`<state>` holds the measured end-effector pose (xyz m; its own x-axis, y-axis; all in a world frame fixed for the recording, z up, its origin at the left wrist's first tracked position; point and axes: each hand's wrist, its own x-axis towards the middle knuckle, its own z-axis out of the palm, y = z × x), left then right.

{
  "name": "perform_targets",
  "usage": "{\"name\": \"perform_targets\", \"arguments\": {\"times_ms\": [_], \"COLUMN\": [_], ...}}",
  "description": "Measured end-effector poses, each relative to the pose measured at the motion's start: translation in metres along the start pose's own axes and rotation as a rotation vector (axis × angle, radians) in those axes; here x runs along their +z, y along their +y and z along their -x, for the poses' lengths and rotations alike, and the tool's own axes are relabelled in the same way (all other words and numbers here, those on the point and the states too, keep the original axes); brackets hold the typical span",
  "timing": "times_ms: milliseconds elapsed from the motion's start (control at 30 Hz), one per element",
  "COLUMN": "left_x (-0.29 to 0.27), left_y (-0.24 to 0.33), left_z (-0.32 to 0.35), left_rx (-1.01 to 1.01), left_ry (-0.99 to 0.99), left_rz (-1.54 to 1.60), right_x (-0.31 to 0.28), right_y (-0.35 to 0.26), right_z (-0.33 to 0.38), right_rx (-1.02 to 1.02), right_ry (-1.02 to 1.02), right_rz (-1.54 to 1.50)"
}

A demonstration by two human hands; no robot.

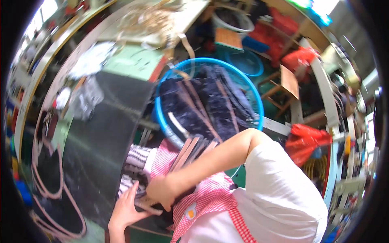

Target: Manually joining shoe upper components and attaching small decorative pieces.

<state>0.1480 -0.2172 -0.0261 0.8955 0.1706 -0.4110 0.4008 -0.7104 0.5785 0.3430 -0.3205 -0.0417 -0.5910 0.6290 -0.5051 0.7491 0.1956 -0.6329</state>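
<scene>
Across my lap, over a red-and-white checked apron (212, 196), lies a bundle of long flat dark and tan strips (187, 152), partly hidden under my right forearm. My right hand (162, 192) is curled closed over the near part of this bundle. Beside it my left hand (126, 208) has its fingers stretched out and its thumb toward the tan strip ends (148, 205). Motion blur softens the contact between fingers and strips. Black-and-white patterned fabric (137, 158) shows just beyond both hands.
A blue-rimmed basket (260, 109) with dark navy pieces and tan strips stands ahead. On the left is a black work surface (105, 133) with a clear plastic bag (87, 97) and pink cord loops (60, 178). Right stand a wooden stool (289, 82) and red bags (306, 141).
</scene>
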Motion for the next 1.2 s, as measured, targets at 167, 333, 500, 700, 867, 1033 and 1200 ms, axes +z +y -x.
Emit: {"name": "perform_targets", "arguments": {"times_ms": [167,333,500,700,867,1033,1200], "left_x": [-0.021,-0.027,-0.043,-0.092,-0.115,-0.051,-0.026], "left_y": [0.009,0.045,0.098,0.157,0.143,0.086,0.040], "left_z": [-0.053,-0.071,-0.089,-0.166,-0.266,-0.300,-0.316], "left_rx": [-0.087,-0.025,0.030,0.636,0.535,0.426,0.271], "left_ry": [-0.536,-0.601,-0.636,-0.214,0.255,0.358,0.420], "left_rz": [0.235,0.028,-0.200,0.130,0.173,-0.684,-0.976], "right_x": [0.057,0.061,0.050,0.121,0.251,0.348,0.455], "right_y": [-0.025,-0.014,0.011,-0.007,-0.078,-0.091,-0.042], "right_z": [0.034,0.046,0.086,0.239,0.337,0.326,0.336], "right_rx": [0.320,0.315,0.308,0.216,0.424,0.297,0.130], "right_ry": [0.613,0.512,0.452,0.896,1.672,2.378,2.847], "right_rz": [0.036,-0.089,-0.122,-0.754,-1.313,-1.892,-1.795]}}
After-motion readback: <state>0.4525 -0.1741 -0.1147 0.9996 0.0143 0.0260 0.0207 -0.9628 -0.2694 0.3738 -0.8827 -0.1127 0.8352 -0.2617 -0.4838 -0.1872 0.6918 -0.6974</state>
